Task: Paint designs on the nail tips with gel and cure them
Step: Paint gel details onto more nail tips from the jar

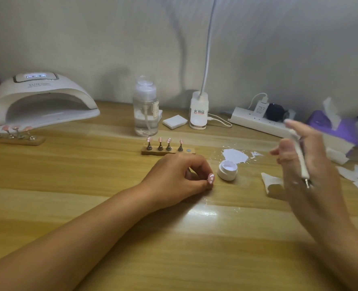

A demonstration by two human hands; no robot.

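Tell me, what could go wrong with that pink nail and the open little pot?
The left hand pinches the nail tip, which has white dots on it; if they are uncured, a finger could smear them. The open gel pot sits right beside that hand, so a nudge might tip it. The right hand holds the painting tool tip-down; it could perhaps drip gel.

**Setting: table against wall**

Wall [69, 38]: pale grey-white, plain, with soft shadows across its middle. Table [90, 206]: light wood grain, glossy, boards running left to right, back edge meeting the wall. White lamp [198, 110] stands at that back edge, its neck rising out of view. Bright glare patch [203, 212] near the table's centre.
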